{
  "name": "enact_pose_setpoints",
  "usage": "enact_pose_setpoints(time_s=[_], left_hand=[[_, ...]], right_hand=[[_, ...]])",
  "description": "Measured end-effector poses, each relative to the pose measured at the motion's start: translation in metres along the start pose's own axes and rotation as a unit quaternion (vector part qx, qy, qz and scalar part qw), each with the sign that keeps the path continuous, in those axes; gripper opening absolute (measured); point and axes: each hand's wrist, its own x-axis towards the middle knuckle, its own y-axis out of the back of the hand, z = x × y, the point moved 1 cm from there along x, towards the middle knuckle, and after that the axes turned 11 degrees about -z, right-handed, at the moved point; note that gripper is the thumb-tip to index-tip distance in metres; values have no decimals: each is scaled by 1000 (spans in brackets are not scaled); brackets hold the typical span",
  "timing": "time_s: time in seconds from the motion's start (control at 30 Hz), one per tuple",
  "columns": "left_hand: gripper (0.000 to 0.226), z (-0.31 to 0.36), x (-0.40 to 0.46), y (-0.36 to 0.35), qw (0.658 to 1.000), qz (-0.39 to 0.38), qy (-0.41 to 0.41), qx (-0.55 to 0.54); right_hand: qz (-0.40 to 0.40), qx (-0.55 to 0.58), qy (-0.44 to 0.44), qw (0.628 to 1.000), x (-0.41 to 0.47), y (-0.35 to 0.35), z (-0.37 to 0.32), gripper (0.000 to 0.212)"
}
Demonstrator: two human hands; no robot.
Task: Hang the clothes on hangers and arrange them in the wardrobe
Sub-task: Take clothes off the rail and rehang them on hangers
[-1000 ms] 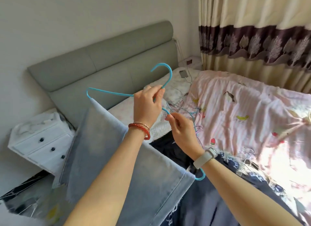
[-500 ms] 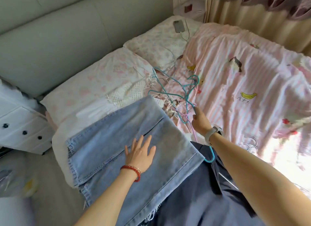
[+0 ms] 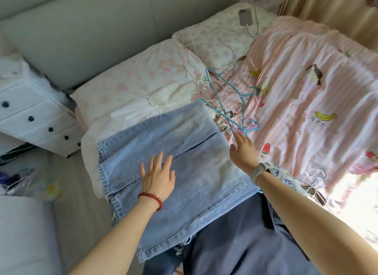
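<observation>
Lying flat under left fingers point(image 3: 161, 162): folded jeans point(image 3: 184, 151).

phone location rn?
Head view, top centre-right: the phone lies on the far floral pillow, cable plugged in, beside the pink striped duvet.

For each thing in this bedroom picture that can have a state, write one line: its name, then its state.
Light blue jeans: folded, lying flat on the bed.
Left hand: fingers spread, resting on the jeans.
Right hand: open, reaching toward the hangers, holding nothing.
Wire hangers: tangled in a heap on the bedspread.
Phone: lying on the pillow, cable plugged in.
White drawers: all shut.
Dark garment: spread under the jeans.
</observation>
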Motion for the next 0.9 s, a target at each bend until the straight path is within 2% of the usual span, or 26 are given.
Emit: enact_pose_setpoints(time_s=[0.07, 0.2, 0.37, 0.43, 0.5, 0.6, 0.73, 0.9], left_hand=[[50, -16, -22, 15, 999, 48, 8, 1], [46, -61, -95, 27, 995, 95, 40, -1], [40, -122, -237, -7, 982, 126, 123, -70], [35, -143, -299, -28, 968, 178, 153, -90], [30, -166, -364, -50, 943, 234, 214, -99], [27, -200, -481, -86, 895, 274, 333, -119], [42, -225, -628, -129, 812, 336, 466, -103], [42, -227, -787, -170, 712, 343, 610, -63]], right_hand=[[16, -12, 53, 998, -24, -7, -33, 48], [-12, -27, 163, 986, -91, -34, -100, 43], [-55, -71, 289, 953, -198, -96, -169, 40], [-87, -89, 347, 930, -245, -127, -193, 38], [-123, -110, 406, 899, -294, -159, -214, 37], [-192, -165, 500, 828, -388, -212, -251, 41], [-254, -169, 606, 734, -509, -269, -293, 41], [-294, -150, 718, 613, -652, -316, -332, 37]])
